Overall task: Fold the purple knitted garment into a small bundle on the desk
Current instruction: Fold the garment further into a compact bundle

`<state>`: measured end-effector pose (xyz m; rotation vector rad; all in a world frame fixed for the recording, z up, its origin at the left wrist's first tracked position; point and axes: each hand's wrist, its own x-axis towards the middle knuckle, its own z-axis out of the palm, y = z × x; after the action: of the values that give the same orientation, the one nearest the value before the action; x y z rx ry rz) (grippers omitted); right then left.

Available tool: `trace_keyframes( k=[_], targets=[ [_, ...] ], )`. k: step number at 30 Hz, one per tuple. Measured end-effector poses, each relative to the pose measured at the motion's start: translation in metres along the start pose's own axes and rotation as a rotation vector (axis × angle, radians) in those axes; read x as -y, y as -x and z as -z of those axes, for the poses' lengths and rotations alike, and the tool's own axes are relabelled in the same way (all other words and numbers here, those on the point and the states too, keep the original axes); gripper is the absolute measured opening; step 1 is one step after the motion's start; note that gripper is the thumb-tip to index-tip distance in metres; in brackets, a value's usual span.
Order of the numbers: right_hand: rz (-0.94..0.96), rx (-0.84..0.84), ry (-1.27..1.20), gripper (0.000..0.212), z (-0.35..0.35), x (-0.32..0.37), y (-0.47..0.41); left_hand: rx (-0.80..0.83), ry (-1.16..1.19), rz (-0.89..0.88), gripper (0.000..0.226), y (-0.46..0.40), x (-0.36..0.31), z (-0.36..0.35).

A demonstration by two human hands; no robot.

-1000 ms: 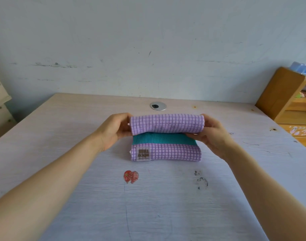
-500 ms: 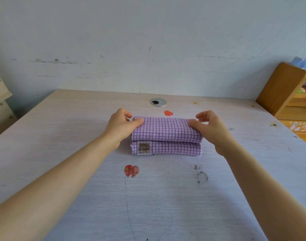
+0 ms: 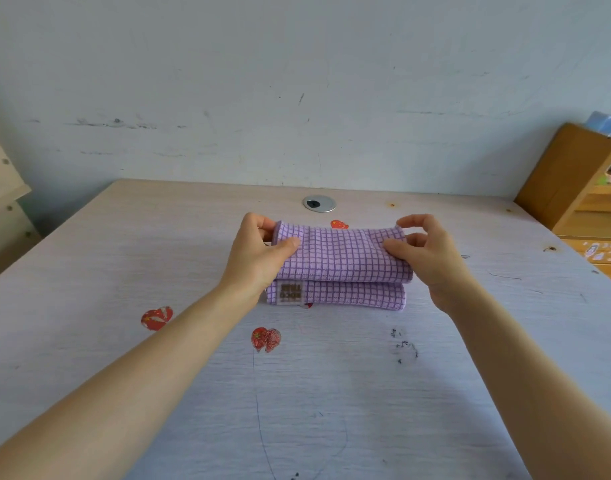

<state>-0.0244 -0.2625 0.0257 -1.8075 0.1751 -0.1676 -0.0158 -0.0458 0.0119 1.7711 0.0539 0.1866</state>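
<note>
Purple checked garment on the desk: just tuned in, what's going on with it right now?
A person is folding the purple checked knitted garment on the pale wooden desk. It already lies as a compact bundle, one layer over another, with a small label at the lower layer's front left corner. The left hand and right hand each pinch one end of the upper layer, whose far edge is raised off the desk. Red heart stickers lie on the desk around it.
</note>
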Motion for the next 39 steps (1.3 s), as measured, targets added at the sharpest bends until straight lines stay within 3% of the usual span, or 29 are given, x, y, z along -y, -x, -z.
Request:
trace_keyframes(
  k=[10, 14, 17, 23, 26, 28, 31, 35, 37, 39],
  targets=[
    [0.021, -0.081, 0.058, 0.039, -0.007, -0.017, 0.025, 0.008, -0.181, -0.043, 0.046, 0.014, 0.01, 0.004],
    [0.116, -0.001, 0.276, 0.04, -0.014, -0.018, 0.041, 0.059, -0.017, 0.044, 0.044, 0.025, 0.01, -0.002],
    [0.152, 0.042, 0.265, 0.038, -0.019, -0.02, 0.047, 0.039, 0.064, 0.085, 0.027, 0.032, 0.009, -0.011],
    [0.263, 0.054, 0.284, 0.042, -0.021, -0.029, 0.054, 0.023, 0.07, -0.013, 0.054, 0.034, 0.012, -0.011],
    [0.317, 0.026, 0.527, 0.053, -0.024, -0.039, 0.052, 0.014, -0.011, -0.058, 0.056, 0.035, 0.016, -0.013],
    [0.417, -0.054, 0.775, 0.059, -0.026, -0.046, 0.05, 0.014, -0.077, -0.102, 0.054, 0.033, 0.02, -0.013],
    [0.672, -0.173, 0.953, 0.059, -0.025, -0.051, 0.045, 0.045, -0.301, -0.267, 0.051, 0.031, 0.027, -0.012],
    [0.838, -0.155, 0.989, 0.052, -0.025, -0.052, 0.041, 0.098, -0.759, -0.734, 0.037, 0.032, 0.032, -0.009],
    [0.873, -0.152, 0.964, 0.046, -0.026, -0.051, 0.041, 0.141, -0.863, -0.827, 0.028, 0.033, 0.035, -0.008],
    [0.91, -0.156, 0.986, 0.041, -0.025, -0.049, 0.042, 0.152, -0.932, -0.835, 0.037, 0.034, 0.034, -0.008]
  ],
)
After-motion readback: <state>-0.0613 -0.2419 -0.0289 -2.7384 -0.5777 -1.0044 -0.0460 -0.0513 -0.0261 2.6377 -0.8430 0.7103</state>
